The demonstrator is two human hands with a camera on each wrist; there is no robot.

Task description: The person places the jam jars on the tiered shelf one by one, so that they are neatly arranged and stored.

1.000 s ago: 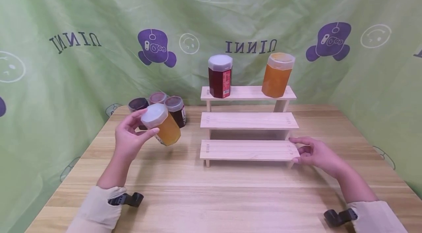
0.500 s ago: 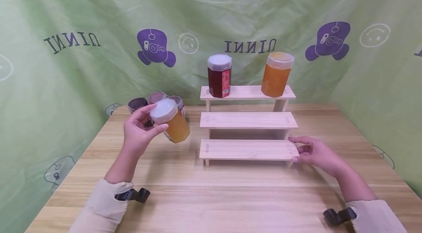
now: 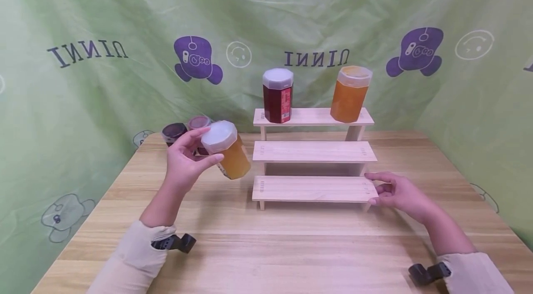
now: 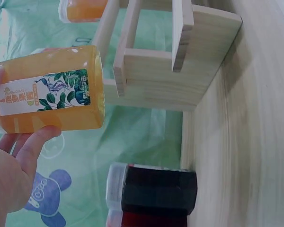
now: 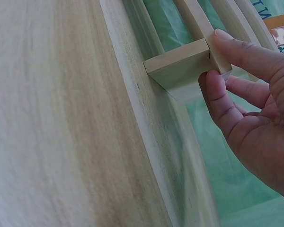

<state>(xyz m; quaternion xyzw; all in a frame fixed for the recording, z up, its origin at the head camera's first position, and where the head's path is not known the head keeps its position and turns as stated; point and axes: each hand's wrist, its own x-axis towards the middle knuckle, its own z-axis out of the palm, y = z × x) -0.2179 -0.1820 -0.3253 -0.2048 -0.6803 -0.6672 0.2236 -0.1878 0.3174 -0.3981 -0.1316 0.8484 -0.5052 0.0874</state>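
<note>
Through the head camera I find a pale, three-tier stand of bare wood [image 3: 314, 151], which I take as reference. Left of it, I note the left hand [image 3: 183, 164] gripping an amber, faceted clear jar [image 3: 234, 160] between thumb and fingers, close under its white lid [image 3: 219, 136]. The jar is tilted, lid leaning toward the hand and base toward the stand, and raised off the table; I cannot tell its exact gap from the stand. My left wrist view shows its paper label [image 4: 42, 92], printed with green leaves.

At the right end of the stand's lowest tier, I record the right hand [image 3: 401, 197] pinching the board's end, thumb at the front edge and a finger at the rear corner.

On the stand's top tier, I log a dark red, faceted jar with a white lid [image 3: 276, 102] at the left end, a red label facing forward, and an orange, faceted jar with a translucent lid [image 3: 350, 100] at the right end. Farther left of the stand, partly hidden behind the left hand, I see a group of dark lidded jars [image 3: 174, 132].

The stand rests on a wood-grained table [image 3: 258, 257]; behind it hangs a green, creased curtain [image 3: 266, 3] with purple printed figures. Nearer me than the stand, both forearms carry beige sleeves [image 3: 133, 252] and black wrist devices [image 3: 186, 242]
</note>
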